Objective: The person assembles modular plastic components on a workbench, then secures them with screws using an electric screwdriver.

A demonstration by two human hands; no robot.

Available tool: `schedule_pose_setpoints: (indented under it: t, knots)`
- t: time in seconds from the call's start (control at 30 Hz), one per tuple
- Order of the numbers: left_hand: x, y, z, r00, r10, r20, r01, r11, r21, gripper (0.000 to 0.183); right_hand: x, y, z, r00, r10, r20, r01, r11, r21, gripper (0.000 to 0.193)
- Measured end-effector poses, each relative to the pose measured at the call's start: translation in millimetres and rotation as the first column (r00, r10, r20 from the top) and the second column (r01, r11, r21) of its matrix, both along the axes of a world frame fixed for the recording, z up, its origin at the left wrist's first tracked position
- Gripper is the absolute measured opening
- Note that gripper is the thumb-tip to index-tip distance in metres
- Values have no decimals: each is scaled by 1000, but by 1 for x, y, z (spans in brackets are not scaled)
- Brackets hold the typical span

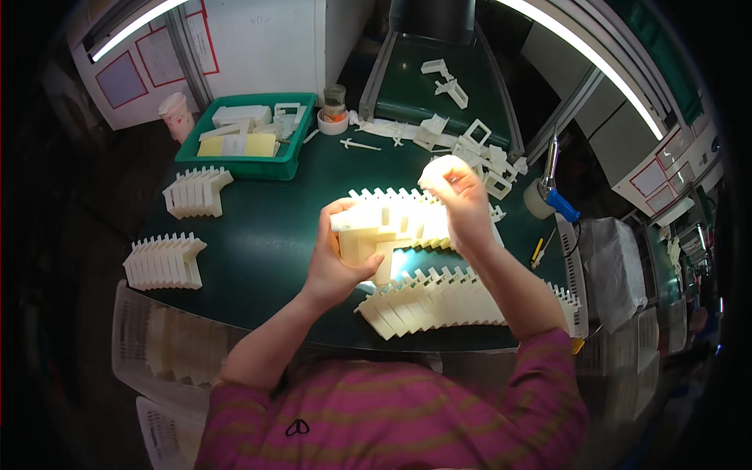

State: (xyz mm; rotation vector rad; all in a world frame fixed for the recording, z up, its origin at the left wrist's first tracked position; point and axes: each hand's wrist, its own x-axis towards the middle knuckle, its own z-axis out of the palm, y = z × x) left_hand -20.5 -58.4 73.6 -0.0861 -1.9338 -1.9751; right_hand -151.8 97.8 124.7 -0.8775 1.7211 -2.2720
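Dark green worktable (258, 251) under a bright patch of light

Rows of cream plastic parts stand over the green surface, and a dark green belt (407, 86) runs away at the far side with a few cream pieces lying on it. At the back left, a green tray (243, 168) holds white and cream pieces; just right of it stands a jar (334, 97).

Near the middle of the table, the left hand (329, 254) is closed around a blocky cream part (358, 244). Its thumb (371, 266) presses the near side low down, while the other fingers wrap the left side and reach the top. The part sits within the brightest light, at the left end of the middle row (419, 223), partly covering it. I cannot tell whether it touches the table or that row.

The right hand (458, 196) is raised over the right portion of the same row. Its fingers are curled inward, with the thumb and forefinger drawn close together. Whether something small is pinched between the tips cannot be made out, nor whether they touch the row.

Nearer the person, a long slanting row (435, 309) of similar parts passes beneath the right forearm (521, 294). Two shorter stacks stand at the left: an upper stack (196, 194) and a lower stack (164, 264). Cream frames (474, 149) lie heaped beyond the right hand, and a blue-handled tool (562, 205) is at the right edge.
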Motion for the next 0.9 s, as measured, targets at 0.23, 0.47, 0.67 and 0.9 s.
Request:
schedule_pose_setpoints:
  t: [0.23, 0.47, 0.67, 0.9]
  knots:
    - [63, -40, -33, 952, 174, 253, -272, 861, 431, 62, 18, 69, -5, 980, 195, -40, -199, 962, -187, 65]
    - [57, -37, -78, 868, 238, 436, -473, 663, 580, 52, 80, 71, -50, 983, 122, 138, -153, 959, 238, 53]
    - [-19, -37, -91, 867, 387, 316, -499, 675, 544, 65, 98, 64, -54, 973, 227, 44, -230, 937, 264, 42]
    - [-28, -39, -111, 818, 505, 274, -574, 698, 428, 71, 101, 87, -61, 987, 97, 125, -127, 958, 256, 41]
